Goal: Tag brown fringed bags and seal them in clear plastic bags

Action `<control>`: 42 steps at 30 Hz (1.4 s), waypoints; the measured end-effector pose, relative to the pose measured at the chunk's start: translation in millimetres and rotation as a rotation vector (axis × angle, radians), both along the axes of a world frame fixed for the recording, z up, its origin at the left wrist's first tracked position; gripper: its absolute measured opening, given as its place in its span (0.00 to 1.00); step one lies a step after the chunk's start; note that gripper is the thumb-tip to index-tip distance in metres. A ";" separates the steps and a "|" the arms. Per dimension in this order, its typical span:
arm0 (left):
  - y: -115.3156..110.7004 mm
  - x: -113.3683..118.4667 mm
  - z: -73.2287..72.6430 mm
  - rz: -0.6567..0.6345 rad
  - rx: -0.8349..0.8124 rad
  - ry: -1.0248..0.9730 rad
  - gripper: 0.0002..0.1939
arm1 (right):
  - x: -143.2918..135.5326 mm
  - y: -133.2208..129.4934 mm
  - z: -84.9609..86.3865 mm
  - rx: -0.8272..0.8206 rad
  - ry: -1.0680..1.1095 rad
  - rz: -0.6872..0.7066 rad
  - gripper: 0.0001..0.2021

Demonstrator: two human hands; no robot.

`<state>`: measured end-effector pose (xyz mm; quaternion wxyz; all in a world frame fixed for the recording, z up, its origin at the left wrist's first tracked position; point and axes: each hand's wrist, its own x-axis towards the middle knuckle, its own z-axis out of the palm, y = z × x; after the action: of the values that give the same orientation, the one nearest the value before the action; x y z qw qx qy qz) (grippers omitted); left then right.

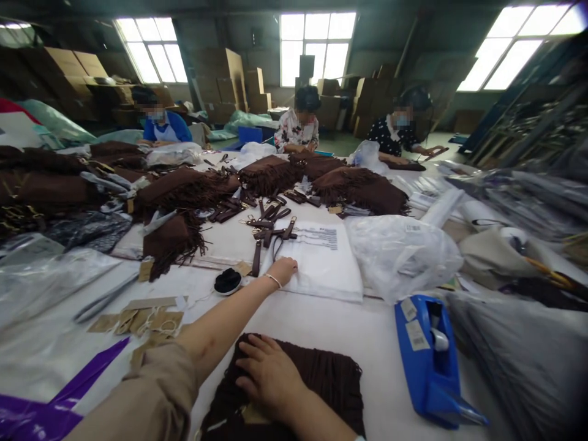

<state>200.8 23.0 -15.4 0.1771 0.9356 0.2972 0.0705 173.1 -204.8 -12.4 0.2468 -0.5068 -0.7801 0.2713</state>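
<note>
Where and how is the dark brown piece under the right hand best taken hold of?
Probably take the dark brown piece at its far right corner, from the right, thumb above and fingers beneath: it lies flat, that corner looks uncovered, and the right hand rests over its left part.

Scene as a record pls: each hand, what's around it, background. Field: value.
left hand: stretched forward, fingers curled, at the left side of the printed plastic bag, near brown straps; grip unclear
right hand: laid on a dark brown fringed piece, fingers spread
right of the fringed piece: blue tape dispenser
left of the left forearm: paper tags
beyond the straps: more brown fringed pieces, piled
background: three people seated across, cardboard boxes, windows
</note>
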 end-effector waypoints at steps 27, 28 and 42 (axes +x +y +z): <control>-6.2 -24.8 5.6 -0.033 -0.290 -0.106 0.11 | 125.5 59.7 -23.1 -0.449 1.151 -0.949 0.16; -4.1 -25.1 6.2 -0.030 -0.311 -0.100 0.11 | 125.9 59.6 -22.1 -0.452 1.162 -0.946 0.16; -17.3 -13.0 21.2 0.059 -0.310 -0.193 0.20 | 124.0 66.2 -21.4 -0.426 1.118 -1.000 0.17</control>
<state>187.8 5.7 5.8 0.3446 0.8769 0.3135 0.1183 297.0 -138.6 -33.9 0.5937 -0.6227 -0.1498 0.4871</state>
